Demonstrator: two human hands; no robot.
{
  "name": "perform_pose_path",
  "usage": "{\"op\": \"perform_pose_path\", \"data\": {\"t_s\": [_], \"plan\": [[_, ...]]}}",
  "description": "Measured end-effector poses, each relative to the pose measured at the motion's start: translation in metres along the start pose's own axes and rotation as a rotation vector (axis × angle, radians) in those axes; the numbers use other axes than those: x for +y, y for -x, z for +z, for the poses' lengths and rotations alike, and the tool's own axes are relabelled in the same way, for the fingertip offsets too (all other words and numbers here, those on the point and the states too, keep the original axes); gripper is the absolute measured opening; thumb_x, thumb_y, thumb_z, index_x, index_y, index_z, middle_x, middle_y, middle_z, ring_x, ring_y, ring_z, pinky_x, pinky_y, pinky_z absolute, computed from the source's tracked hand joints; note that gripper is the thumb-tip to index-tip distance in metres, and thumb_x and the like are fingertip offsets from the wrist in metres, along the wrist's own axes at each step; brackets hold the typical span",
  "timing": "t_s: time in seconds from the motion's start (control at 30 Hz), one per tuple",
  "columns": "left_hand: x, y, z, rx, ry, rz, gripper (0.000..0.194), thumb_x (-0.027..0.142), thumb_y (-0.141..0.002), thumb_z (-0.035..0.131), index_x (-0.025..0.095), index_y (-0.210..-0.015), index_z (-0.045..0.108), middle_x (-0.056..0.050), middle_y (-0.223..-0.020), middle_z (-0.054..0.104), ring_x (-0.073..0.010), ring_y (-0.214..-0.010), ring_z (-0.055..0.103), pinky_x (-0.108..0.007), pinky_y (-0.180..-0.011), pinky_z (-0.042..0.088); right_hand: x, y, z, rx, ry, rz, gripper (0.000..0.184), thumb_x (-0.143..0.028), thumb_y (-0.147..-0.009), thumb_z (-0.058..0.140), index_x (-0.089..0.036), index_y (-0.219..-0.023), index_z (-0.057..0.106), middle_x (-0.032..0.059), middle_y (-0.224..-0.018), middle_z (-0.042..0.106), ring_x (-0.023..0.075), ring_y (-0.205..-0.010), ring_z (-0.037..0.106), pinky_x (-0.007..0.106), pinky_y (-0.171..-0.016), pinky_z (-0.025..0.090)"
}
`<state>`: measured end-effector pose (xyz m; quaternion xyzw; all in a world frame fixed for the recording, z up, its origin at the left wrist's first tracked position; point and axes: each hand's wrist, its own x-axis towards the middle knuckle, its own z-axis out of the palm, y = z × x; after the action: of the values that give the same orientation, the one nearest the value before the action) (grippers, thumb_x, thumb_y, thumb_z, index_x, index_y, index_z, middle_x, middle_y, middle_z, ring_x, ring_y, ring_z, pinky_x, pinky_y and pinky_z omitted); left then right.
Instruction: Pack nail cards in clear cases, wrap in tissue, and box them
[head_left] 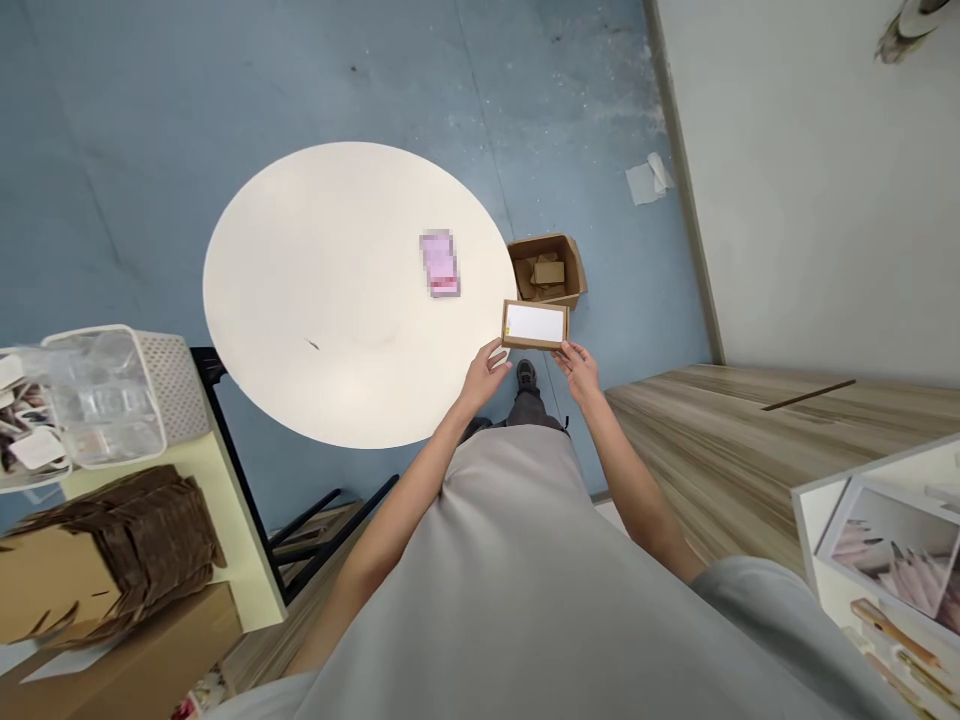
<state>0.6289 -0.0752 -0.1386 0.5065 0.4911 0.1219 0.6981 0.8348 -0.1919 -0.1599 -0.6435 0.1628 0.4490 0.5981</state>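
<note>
A small brown cardboard box (535,325) is held level beyond the right edge of the white oval table (330,250). White paper or a label covers most of its upper face, with a small yellow mark at the left end. My left hand (486,376) grips the near left corner, fingers at the edge and thumb below. At the near right corner, my right hand (577,370) pinches the box between thumb and fingers. The box's underside is hidden.
On the table lies a pixelated pink-purple item (441,265). An open carton (574,270) with a smaller box inside stands on the floor. Flattened cardboard (157,550) and a white basket (176,385) sit at left. A wood-grain surface (697,440) lies right.
</note>
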Motion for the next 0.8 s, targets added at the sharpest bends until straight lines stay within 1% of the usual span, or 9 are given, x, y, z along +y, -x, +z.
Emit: {"op": "perform_pose_path", "data": {"t_s": [0.07, 0.17, 0.27, 0.37, 0.47, 0.53, 0.6, 0.7, 0.8], "plan": [[0.017, -0.020, 0.018, -0.026, -0.033, 0.031, 0.066, 0.026, -0.092, 0.078, 0.025, -0.156, 0.064, -0.016, -0.177, 0.053, -0.0379, -0.155, 0.064, -0.054, -0.125, 0.058, -0.024, -0.027, -0.003, 0.031, 0.010, -0.030, 0.031, -0.030, -0.089, 0.094, -0.025, -0.101, 0.065, 0.0026, -0.105, 0.084, 0.0163, -0.100, 0.085, 0.028, -0.104, 0.070], [0.038, -0.040, 0.032, -0.042, -0.070, 0.065, 0.059, 0.028, -0.095, 0.076, 0.025, -0.153, 0.067, -0.016, -0.174, 0.057, -0.0362, -0.150, 0.067, -0.053, -0.122, 0.060, -0.055, -0.068, 0.002, 0.064, 0.078, -0.085, 0.031, -0.037, -0.091, 0.091, -0.026, -0.101, 0.063, 0.0070, -0.114, 0.084, 0.0200, -0.118, 0.084, 0.031, -0.111, 0.068], [0.055, -0.050, 0.034, -0.015, -0.068, 0.095, 0.056, 0.028, -0.096, 0.074, 0.025, -0.151, 0.068, -0.015, -0.171, 0.060, -0.0339, -0.146, 0.070, -0.053, -0.122, 0.059, -0.079, -0.105, 0.017, 0.048, 0.135, -0.110, 0.034, -0.042, -0.090, 0.092, -0.025, -0.100, 0.064, 0.0114, -0.120, 0.082, 0.0249, -0.130, 0.081, 0.034, -0.112, 0.069], [0.070, -0.054, 0.028, 0.031, -0.042, 0.123, 0.054, 0.027, -0.096, 0.073, 0.023, -0.149, 0.069, -0.014, -0.168, 0.063, -0.0324, -0.144, 0.071, -0.052, -0.124, 0.057, -0.092, -0.124, 0.035, 0.010, 0.153, -0.062, 0.031, -0.038, -0.090, 0.092, -0.024, -0.103, 0.067, 0.0125, -0.119, 0.080, 0.0268, -0.133, 0.080, 0.037, -0.114, 0.069], [0.081, -0.051, 0.018, 0.109, -0.021, 0.144, 0.042, 0.028, -0.096, 0.073, 0.022, -0.138, 0.074, -0.013, -0.157, 0.072, -0.0310, -0.141, 0.073, -0.051, -0.124, 0.057, -0.093, -0.119, 0.050, -0.075, 0.152, -0.003, 0.019, -0.028, -0.097, 0.085, -0.023, -0.106, 0.069, 0.0110, -0.117, 0.083, 0.0240, -0.128, 0.083, 0.037, -0.117, 0.068], [0.084, -0.044, 0.010, 0.181, -0.016, 0.136, 0.031, 0.031, -0.097, 0.073, 0.022, -0.126, 0.078, -0.012, -0.143, 0.079, -0.0299, -0.135, 0.075, -0.050, -0.122, 0.058, -0.091, -0.107, 0.060, -0.152, 0.171, 0.023, 0.012, -0.026, -0.101, 0.080, -0.021, -0.108, 0.071, 0.0107, -0.118, 0.085, 0.0223, -0.123, 0.084, 0.036, -0.117, 0.067], [0.084, -0.033, 0.000, 0.264, -0.010, 0.110, 0.024, 0.033, -0.096, 0.075, 0.021, -0.116, 0.079, -0.011, -0.128, 0.083, -0.0288, -0.127, 0.078, -0.049, -0.119, 0.059, -0.088, -0.093, 0.070, -0.225, 0.211, 0.035, 0.010, -0.025, -0.103, 0.079, -0.020, -0.111, 0.073, 0.0112, -0.121, 0.086, 0.0218, -0.118, 0.085, 0.036, -0.115, 0.068], [0.077, -0.013, -0.017, 0.378, 0.024, 0.075, 0.025, 0.035, -0.092, 0.078, 0.022, -0.113, 0.080, -0.009, -0.112, 0.083, -0.0264, -0.113, 0.079, -0.047, -0.113, 0.062, -0.083, -0.076, 0.086, -0.320, 0.289, 0.045, 0.010, -0.026, -0.104, 0.079, -0.020, -0.111, 0.076, 0.0113, -0.123, 0.087, 0.0214, -0.113, 0.086, 0.035, -0.110, 0.069], [0.064, 0.011, -0.032, 0.458, 0.083, 0.054, 0.029, 0.035, -0.088, 0.079, 0.023, -0.114, 0.081, -0.007, -0.103, 0.082, -0.0245, -0.105, 0.078, -0.045, -0.108, 0.062, -0.079, -0.063, 0.104, -0.401, 0.360, 0.040, 0.014, -0.032, -0.103, 0.082, -0.022, -0.110, 0.077, 0.0107, -0.123, 0.087, 0.0223, -0.112, 0.086, 0.035, -0.107, 0.069]]}}
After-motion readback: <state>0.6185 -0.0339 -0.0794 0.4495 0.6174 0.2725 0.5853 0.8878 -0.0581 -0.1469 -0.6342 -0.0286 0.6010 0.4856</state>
